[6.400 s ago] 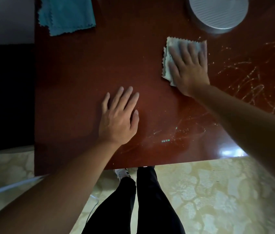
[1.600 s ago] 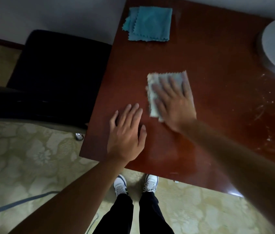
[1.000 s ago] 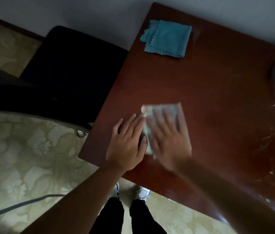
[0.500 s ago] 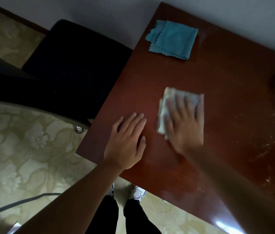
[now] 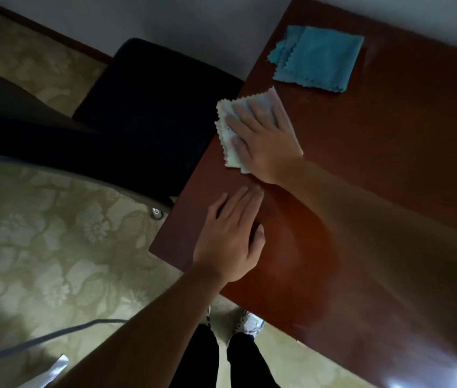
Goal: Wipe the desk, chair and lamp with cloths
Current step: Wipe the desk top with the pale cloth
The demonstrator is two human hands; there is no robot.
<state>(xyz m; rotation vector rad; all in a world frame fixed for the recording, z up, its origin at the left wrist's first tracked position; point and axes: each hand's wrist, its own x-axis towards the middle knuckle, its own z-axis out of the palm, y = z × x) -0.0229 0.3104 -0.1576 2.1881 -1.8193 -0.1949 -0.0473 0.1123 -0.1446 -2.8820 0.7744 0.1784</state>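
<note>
A reddish-brown desk (image 5: pixel 389 169) fills the right half of the view. My right hand (image 5: pixel 263 135) lies flat with straight fingers on a pale folded cloth (image 5: pixel 228 141), pressing it onto the desk at its left edge. My left hand (image 5: pixel 230 236) rests flat on the desk near the front left corner, holding nothing. A teal cloth (image 5: pixel 317 58) lies folded at the desk's far left corner. A dark chair (image 5: pixel 148 116) stands just left of the desk. The lamp is out of view.
Patterned beige carpet (image 5: pixel 53 233) covers the floor, and a cable (image 5: pixel 39 338) crosses it at the lower left. My legs and shoes (image 5: pixel 249 322) stand at the desk's front edge. A grey wall (image 5: pixel 193 21) runs behind the desk and chair.
My right hand has slid the pale cloth leftward and farther away, up to the desk's left edge. My left hand has stayed flat in place. The lamp base has left the view.
</note>
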